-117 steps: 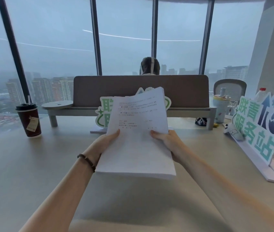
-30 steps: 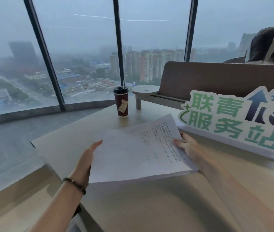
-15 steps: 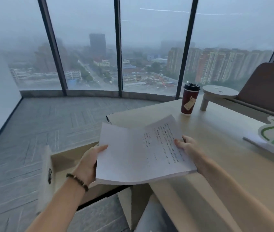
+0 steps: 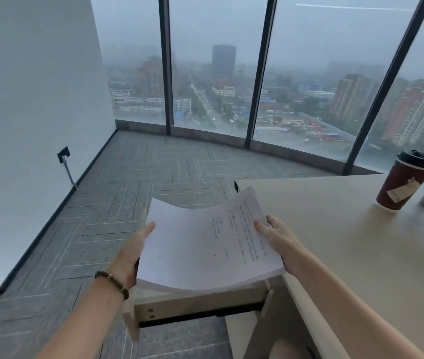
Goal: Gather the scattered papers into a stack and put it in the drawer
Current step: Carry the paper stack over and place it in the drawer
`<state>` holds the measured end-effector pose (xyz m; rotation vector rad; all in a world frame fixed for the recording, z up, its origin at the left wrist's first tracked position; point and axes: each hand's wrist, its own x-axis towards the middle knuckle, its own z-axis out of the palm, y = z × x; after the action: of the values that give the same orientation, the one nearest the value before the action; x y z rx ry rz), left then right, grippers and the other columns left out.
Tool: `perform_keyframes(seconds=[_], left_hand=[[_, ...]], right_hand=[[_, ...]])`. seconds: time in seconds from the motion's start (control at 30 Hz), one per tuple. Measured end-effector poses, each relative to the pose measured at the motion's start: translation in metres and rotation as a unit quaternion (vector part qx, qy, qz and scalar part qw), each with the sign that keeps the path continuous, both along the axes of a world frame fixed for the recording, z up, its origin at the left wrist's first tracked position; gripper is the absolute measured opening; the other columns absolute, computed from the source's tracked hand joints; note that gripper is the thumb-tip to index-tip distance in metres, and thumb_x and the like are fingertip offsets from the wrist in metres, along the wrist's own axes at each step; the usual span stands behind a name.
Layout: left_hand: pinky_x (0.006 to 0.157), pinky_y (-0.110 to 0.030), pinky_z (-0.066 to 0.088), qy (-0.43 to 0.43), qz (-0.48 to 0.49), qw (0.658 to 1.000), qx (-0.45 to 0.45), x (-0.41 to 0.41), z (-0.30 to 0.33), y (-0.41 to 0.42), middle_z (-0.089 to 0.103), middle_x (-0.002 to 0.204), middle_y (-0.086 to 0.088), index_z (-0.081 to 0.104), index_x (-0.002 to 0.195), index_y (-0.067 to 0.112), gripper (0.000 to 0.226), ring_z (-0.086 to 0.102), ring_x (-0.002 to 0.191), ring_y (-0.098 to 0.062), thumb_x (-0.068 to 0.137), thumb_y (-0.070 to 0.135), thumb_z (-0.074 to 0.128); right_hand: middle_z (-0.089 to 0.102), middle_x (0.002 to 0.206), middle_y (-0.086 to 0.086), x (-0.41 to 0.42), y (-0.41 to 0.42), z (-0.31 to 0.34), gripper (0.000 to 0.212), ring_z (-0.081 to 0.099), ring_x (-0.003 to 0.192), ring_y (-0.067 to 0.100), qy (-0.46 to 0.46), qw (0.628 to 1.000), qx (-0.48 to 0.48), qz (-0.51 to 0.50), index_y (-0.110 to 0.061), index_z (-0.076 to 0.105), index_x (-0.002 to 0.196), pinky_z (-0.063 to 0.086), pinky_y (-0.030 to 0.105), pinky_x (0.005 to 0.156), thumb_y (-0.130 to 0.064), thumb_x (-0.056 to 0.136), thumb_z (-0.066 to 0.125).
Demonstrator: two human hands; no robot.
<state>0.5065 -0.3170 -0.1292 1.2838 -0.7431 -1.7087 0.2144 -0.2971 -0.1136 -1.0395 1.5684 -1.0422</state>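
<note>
Here the left hand (image 4: 134, 251) and right hand (image 4: 274, 235) grip the sagging white paper stack (image 4: 205, 244) over the pale wooden drawer (image 4: 198, 303), where loose sheets could slide off.

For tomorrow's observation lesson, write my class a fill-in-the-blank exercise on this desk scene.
1. The white paper stack is held by ____ hands.
2. The stack hangs above the pulled-out pale wooden ____.
3. The dark red paper cup wears a ____ lid.
4. A beaded bracelet circles the ____ wrist.

Missing words: two; drawer; black; left
</note>
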Motion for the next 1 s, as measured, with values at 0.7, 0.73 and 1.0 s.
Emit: perform_keyframes(seconds=[0.7,0.73,1.0], left_hand=[[0.080,-0.037,0.055,-0.094,0.034,0.995,0.024,0.027,-0.084,-0.077,0.073,0.103,-0.008,0.064,0.107,0.015,0.026,0.069,0.092,-0.026,0.106,0.025,0.040],[0.076,-0.034,0.055,-0.103,0.031,0.994,0.023,0.026,-0.084,-0.079,0.072,0.099,-0.006,0.064,0.106,0.016,0.024,0.069,0.089,-0.024,0.106,0.025,0.041],[0.088,-0.051,0.056,-0.144,0.027,0.988,0.056,0.016,-0.102,-0.098,0.070,0.109,-0.018,0.058,0.113,0.006,0.025,0.069,0.098,-0.035,0.098,0.025,0.057]], right_hand=[[0.067,0.100,0.011,0.048,-0.102,-0.104,0.007,0.068,0.089,0.027,0.095,0.975,0.190,-0.064,-0.012,0.054,0.105,0.058,0.045,0.078,-0.015,0.102,0.048],[0.066,0.100,0.011,0.048,-0.104,-0.108,0.006,0.068,0.089,0.027,0.097,0.974,0.194,-0.067,-0.013,0.053,0.104,0.058,0.046,0.080,-0.014,0.102,0.047],[0.067,0.097,0.011,0.050,-0.118,-0.126,0.007,0.069,0.085,0.026,0.102,0.973,0.195,-0.070,-0.013,0.055,0.102,0.056,0.037,0.069,-0.017,0.102,0.049]])
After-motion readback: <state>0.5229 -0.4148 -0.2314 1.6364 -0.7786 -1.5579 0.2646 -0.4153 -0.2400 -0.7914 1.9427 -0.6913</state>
